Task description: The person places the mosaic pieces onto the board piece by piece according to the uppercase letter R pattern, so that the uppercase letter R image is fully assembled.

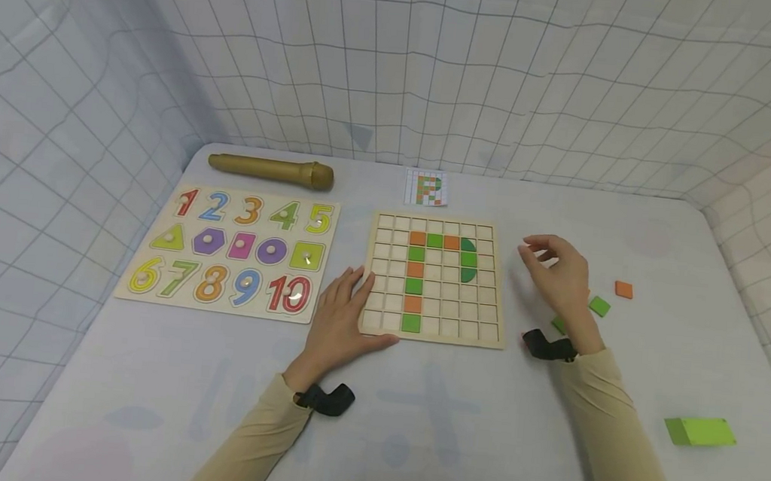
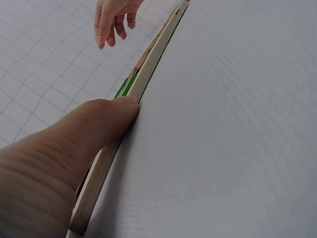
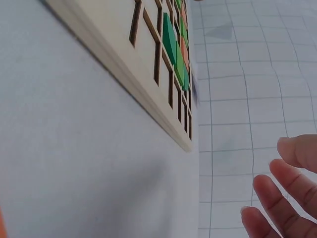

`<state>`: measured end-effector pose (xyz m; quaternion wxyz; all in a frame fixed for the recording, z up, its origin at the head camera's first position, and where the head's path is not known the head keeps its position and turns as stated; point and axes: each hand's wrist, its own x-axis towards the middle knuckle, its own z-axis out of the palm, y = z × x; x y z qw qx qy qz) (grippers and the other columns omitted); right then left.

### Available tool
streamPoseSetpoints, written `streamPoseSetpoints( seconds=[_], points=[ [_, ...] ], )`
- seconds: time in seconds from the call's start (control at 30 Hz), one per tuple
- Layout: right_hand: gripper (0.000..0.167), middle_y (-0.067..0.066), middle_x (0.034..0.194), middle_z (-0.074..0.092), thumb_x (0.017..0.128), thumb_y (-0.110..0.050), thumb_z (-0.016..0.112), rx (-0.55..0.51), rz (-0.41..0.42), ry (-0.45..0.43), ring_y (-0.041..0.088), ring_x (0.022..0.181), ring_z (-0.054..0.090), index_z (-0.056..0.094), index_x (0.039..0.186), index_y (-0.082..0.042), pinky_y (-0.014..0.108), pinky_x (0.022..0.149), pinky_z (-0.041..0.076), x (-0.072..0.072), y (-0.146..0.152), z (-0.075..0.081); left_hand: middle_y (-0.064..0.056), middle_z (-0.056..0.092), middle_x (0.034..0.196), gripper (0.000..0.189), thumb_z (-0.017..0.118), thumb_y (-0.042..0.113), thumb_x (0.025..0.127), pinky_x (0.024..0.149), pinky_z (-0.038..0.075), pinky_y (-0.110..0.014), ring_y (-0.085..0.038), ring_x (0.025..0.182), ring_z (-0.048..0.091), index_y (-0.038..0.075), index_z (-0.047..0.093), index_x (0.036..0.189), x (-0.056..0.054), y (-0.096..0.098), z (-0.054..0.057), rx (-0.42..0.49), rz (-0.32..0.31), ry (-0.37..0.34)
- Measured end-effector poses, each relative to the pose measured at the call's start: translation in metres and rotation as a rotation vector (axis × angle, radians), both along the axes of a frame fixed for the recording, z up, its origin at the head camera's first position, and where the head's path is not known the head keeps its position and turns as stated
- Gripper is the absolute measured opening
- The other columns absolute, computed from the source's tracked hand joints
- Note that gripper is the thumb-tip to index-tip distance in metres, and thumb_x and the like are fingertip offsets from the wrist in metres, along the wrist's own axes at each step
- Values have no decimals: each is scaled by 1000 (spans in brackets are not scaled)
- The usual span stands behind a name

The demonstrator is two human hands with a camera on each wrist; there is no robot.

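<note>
A wooden grid board (image 1: 445, 298) lies mid-table, with orange and green square tiles (image 1: 415, 271) and two dark green quarter-round tiles (image 1: 467, 275) set in some cells. My left hand (image 1: 338, 324) rests at its near left corner; the thumb (image 2: 116, 116) presses on the front edge and the straight fingers lie by the left side. Right of the board, my right hand (image 1: 559, 277) is raised above the table, fingers loosely bent, nothing visible between them. Beside that hand lie loose tiles, among them a green square (image 1: 600, 306) and an orange square (image 1: 623, 289).
At the left lies a puzzle board (image 1: 217, 306) with knobbed numbers and shapes. Behind it is a brown-gold microphone (image 1: 271, 171). A small card with a tile pattern (image 1: 426, 188) lies behind the grid board. A light green block (image 1: 700, 431) stands at the right front.
</note>
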<state>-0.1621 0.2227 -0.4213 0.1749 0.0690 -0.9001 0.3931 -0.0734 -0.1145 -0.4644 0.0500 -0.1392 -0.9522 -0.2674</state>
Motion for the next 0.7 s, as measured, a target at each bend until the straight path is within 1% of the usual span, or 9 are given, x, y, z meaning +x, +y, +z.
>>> streamPoseSetpoints(
  seconds=[0.1, 0.2, 0.43, 0.6, 0.7],
  points=[
    [20, 13, 94, 67, 88, -16, 67, -18, -58, 49, 25, 79, 57, 70, 101, -1, 20, 61, 36, 1, 9, -2, -14, 27, 151, 105, 75, 60, 67, 109, 15, -48, -29, 140, 14, 3, 35, 146, 0, 0, 0, -2, 2, 0],
    [21, 15, 96, 67, 88, -14, 66, -32, -101, 64, 27, 81, 57, 70, 103, 0, 21, 63, 35, 4, 18, -2, -14, 27, 151, 105, 75, 60, 67, 109, 14, -48, -29, 140, 13, 3, 35, 146, 0, -1, 0, -3, 1, -1],
    [22, 16, 98, 66, 89, -13, 65, -100, -171, 50, 26, 84, 54, 69, 104, 2, 22, 67, 34, 12, 34, 0, -15, 27, 151, 105, 76, 59, 67, 110, 14, -48, -29, 140, 14, 3, 35, 146, 0, 0, 0, 2, 0, -2],
    [26, 16, 99, 66, 89, -17, 64, -79, -246, 16, 29, 86, 53, 68, 105, 3, 28, 72, 33, 18, 40, 1, -14, 27, 151, 105, 75, 59, 68, 110, 14, -48, -29, 140, 13, 3, 35, 146, 0, 0, 0, -2, 0, -12],
    [27, 16, 100, 66, 90, -20, 63, -56, -289, -17, 29, 86, 53, 68, 106, 1, 30, 71, 32, 20, 44, 1, -14, 27, 151, 105, 75, 59, 67, 110, 14, -48, -29, 140, 14, 3, 35, 146, 0, 0, 0, -4, -2, -9]
  ],
)
